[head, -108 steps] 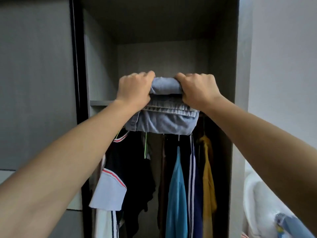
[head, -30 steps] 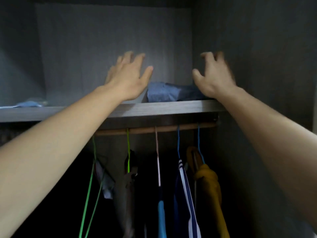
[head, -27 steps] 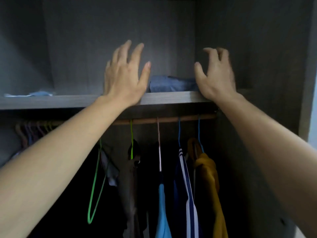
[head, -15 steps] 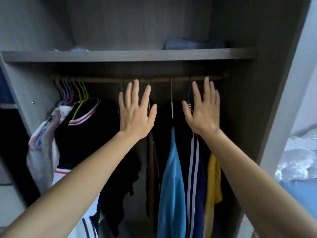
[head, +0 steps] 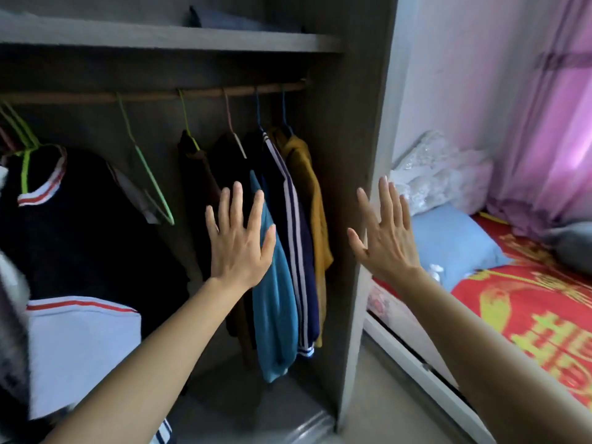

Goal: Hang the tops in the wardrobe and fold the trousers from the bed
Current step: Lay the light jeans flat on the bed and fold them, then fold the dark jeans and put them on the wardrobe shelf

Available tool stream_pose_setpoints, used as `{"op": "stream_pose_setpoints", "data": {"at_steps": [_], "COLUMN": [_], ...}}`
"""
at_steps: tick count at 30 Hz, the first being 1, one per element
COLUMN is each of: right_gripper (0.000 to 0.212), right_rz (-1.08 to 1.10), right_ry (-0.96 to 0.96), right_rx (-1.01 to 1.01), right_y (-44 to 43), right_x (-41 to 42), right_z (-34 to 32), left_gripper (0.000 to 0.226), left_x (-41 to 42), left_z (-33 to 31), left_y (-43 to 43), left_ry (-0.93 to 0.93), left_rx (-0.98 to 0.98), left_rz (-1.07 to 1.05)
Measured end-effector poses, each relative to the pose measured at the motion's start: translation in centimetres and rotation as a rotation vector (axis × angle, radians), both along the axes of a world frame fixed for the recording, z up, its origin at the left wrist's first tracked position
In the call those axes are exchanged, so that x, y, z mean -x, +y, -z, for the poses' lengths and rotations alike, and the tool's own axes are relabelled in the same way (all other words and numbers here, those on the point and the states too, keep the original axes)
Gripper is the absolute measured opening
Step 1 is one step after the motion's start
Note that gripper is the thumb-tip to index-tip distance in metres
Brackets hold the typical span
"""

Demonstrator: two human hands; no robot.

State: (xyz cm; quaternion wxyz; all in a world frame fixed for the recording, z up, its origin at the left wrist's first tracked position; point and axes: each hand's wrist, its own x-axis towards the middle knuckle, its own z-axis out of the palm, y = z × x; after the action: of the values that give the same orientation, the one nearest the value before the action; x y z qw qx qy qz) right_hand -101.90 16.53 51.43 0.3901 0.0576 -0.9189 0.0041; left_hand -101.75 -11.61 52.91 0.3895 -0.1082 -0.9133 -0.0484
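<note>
Left hand (head: 238, 248), right hand (head: 386, 241): both empty, fingers spread, before wardrobe (head: 355, 139).
Folded trousers (head: 230, 20) on shelf (head: 160, 38); advisable next: turn to bed (head: 528, 315), lift one garment by its edges.

Folded trousers (head: 230, 22) are seen on the shelf (head: 160, 36) at the top of the wardrobe (head: 352, 315), above the rail (head: 153, 96). A row of tops (head: 288, 219) is hung from the rail's right end, with a hanger (head: 144, 165) to their left. The left hand (head: 240, 248) is held up in front of the tops, and the right hand (head: 384, 245) before the wardrobe's side panel. Right of that panel the bed (head: 528, 315) is set, with a pillow (head: 455, 248) on it and a curtain (head: 544, 123) behind.
</note>
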Motion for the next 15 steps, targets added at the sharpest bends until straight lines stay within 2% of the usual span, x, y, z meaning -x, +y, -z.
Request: {"op": "stream_pose_setpoints", "data": {"at_steps": [4, 11, 15], "right_gripper": [0.085, 0.090, 0.089], "right_rz": [0.210, 0.492, 0.632], "right_ry": [-0.045, 0.020, 0.016], "right_rx": [0.050, 0.105, 0.122], "right_y": [7.9, 23.7, 34.2], "right_x": [-6.5, -18.7, -26.5], "right_z": [3.2, 4.3, 5.3], "left_gripper": [0.065, 0.067, 0.066], "left_x": [-1.8, -6.1, -9.8], "left_z": [1.8, 2.1, 3.0], "left_y": [8.5, 27.1, 40.3], "left_ry": [-0.086, -0.070, -0.083], "left_rx": [-0.041, 0.029, -0.006], "left_rz": [0.172, 0.496, 0.657]}}
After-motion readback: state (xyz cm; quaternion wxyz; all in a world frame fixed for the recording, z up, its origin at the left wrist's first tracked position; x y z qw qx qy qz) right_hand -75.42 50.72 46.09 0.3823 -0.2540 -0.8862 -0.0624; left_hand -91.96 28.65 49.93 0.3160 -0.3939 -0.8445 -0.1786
